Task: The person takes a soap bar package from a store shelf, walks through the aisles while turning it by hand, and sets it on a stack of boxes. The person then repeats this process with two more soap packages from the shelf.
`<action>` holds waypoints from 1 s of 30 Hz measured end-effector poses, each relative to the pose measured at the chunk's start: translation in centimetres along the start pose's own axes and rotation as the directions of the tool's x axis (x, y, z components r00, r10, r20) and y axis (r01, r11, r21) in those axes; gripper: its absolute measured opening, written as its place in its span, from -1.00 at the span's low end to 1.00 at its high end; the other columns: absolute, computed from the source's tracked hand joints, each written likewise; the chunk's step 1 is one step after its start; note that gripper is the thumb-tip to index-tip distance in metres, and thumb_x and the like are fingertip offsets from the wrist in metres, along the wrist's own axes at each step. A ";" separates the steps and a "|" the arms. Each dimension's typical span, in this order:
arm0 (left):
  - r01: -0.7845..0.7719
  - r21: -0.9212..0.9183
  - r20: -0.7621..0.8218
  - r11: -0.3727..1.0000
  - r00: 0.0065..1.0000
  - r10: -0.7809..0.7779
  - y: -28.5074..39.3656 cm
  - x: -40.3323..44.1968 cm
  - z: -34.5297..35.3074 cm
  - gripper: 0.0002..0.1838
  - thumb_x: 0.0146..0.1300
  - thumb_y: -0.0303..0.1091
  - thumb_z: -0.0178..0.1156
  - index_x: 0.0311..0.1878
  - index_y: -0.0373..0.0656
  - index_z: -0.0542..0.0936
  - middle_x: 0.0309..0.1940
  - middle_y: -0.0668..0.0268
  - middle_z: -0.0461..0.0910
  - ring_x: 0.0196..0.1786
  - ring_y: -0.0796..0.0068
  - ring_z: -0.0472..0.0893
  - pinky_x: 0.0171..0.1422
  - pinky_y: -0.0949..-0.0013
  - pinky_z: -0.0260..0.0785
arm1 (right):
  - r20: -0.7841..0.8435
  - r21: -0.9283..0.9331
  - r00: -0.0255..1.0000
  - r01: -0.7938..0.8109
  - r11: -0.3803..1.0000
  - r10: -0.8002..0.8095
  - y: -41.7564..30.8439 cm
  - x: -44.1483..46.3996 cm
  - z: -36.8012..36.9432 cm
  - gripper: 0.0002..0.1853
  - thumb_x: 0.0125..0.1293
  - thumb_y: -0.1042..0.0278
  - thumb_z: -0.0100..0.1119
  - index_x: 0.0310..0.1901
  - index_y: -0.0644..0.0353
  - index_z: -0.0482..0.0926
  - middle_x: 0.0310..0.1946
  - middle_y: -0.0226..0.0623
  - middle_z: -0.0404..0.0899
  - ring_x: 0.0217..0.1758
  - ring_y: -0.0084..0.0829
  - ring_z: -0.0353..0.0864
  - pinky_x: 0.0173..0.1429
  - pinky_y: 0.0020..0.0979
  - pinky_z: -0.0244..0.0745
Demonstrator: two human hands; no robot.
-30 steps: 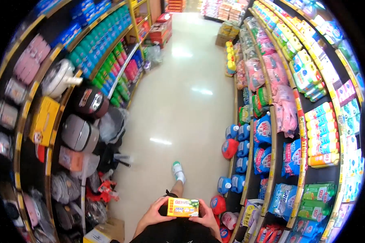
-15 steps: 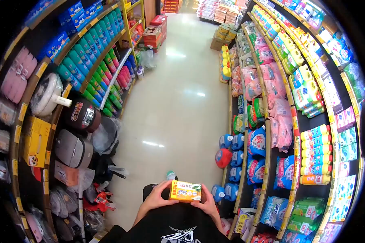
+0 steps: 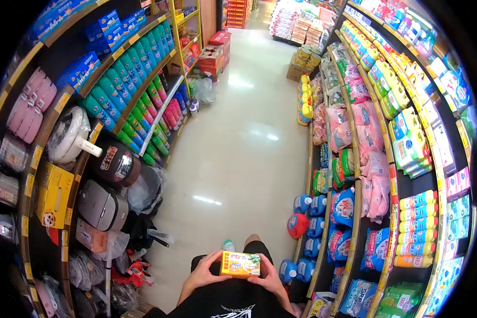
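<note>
Low in the view, in front of my body, is a small yellow and orange printed package (image 3: pixel 240 265), a bar-like pack with red and white lettering. My left hand (image 3: pixel 205 273) grips its left end, thumb along the near edge. On the other end, my right hand (image 3: pixel 271 276) has its fingers closed round the right side. The pack lies roughly level between both hands, printed face up. Its underside and some of my fingertips are hidden.
A tiled aisle floor (image 3: pixel 222 159) runs ahead between shelves. On the left are rice cookers (image 3: pixel 102 204) and spray cans (image 3: pixel 135 69); on the right, blue detergent jugs (image 3: pixel 312 227) and yellow bottles (image 3: pixel 416 238). Red boxes (image 3: pixel 212 59) stand farther along.
My view has shifted slightly, so the shelves appear farther right and lower. A knee now shows beyond the package. Both hands still hold the package.
</note>
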State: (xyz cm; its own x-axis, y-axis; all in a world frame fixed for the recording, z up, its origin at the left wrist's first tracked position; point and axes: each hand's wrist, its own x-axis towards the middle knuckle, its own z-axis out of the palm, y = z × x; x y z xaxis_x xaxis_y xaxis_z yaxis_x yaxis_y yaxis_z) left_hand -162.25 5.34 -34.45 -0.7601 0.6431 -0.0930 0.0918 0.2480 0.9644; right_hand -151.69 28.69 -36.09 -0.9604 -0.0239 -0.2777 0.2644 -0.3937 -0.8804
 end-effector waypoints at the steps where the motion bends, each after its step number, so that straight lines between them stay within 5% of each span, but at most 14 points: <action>1: 0.008 0.002 -0.002 1.000 1.000 -0.008 -0.2 0.0 0.1 -0.14 -0.11 -0.25 0.55 0.27 -0.32 0.36 0.10 0.06 0.48 0.10 0.21 0.57 0.22 0.29 0.39 | 0.008 0.007 1.000 -0.008 1.000 0.008 0.2 0.1 -0.2 -0.10 0.03 0.52 0.48 0.36 0.36 0.12 0.23 -0.28 0.32 0.32 -0.43 0.30 0.41 -0.34 0.16; 15: 0.065 0.020 -0.121 0.998 0.991 -0.062 1.6 6.6 0.4 -0.19 -0.07 -0.33 0.51 0.27 -0.30 0.36 0.10 0.08 0.49 0.13 0.23 0.56 0.22 0.30 0.39 | 0.102 0.032 0.994 -0.031 0.999 0.028 -3.5 6.9 -4.4 -0.18 0.06 0.54 0.45 0.33 0.32 0.18 0.18 -0.31 0.36 0.27 -0.46 0.35 0.37 -0.35 0.21; 30: 0.105 -0.017 -0.020 0.994 0.994 -0.106 2.6 17.5 0.3 -0.13 -0.12 -0.32 0.55 0.29 -0.30 0.35 0.11 0.08 0.48 0.14 0.23 0.55 0.25 0.30 0.38 | 0.023 0.010 1.000 -0.017 1.000 0.017 -6.1 12.7 -10.7 -0.11 -0.01 0.49 0.51 0.33 0.36 0.18 0.15 -0.27 0.31 0.29 -0.42 0.31 0.36 -0.35 0.20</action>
State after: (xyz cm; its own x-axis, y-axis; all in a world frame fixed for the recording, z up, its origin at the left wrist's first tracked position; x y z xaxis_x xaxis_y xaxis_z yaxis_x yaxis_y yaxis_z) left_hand -175.16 17.44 -33.66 -0.7785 0.5984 -0.1894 -0.0001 0.3017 0.9534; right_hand -164.58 40.57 -38.38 -0.9575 -0.0521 -0.2836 0.2800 -0.4021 -0.8717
